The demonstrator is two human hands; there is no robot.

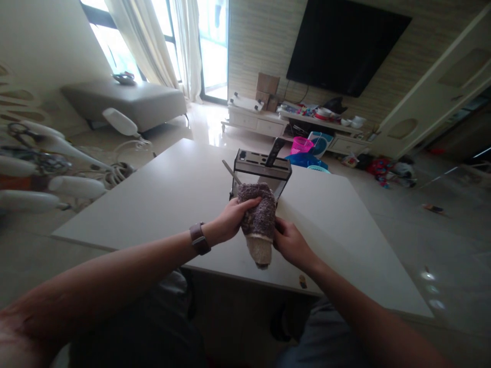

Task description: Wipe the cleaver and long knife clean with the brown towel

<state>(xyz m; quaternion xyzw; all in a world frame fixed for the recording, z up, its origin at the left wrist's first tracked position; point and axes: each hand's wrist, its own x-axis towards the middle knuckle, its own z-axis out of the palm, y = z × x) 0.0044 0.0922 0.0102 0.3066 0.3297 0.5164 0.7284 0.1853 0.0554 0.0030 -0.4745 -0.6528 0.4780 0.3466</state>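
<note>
A purple-brown fuzzy cloth (259, 214) with a beige lower end is held up over the table in front of me. My left hand (232, 217) is closed on its left side, thumb lying across the front. On the right edge, my right hand (289, 240) also grips the cloth, its fingertips partly behind it. A thin grey bar (231, 171) sticks out up and left from behind the cloth; what it belongs to is hidden. Just beyond stands a knife block (264, 166) with a silver-and-black top, partly covered by the cloth. One black handle (275, 152) rises from it.
The white table (153, 199) spreads around my hands. Near its front edge lies a small brown-and-black piece (303, 281). Chairs with white backs (76, 187) crowd the left. Past the far edge are a pink basket (301, 145) and a blue bag (307, 161).
</note>
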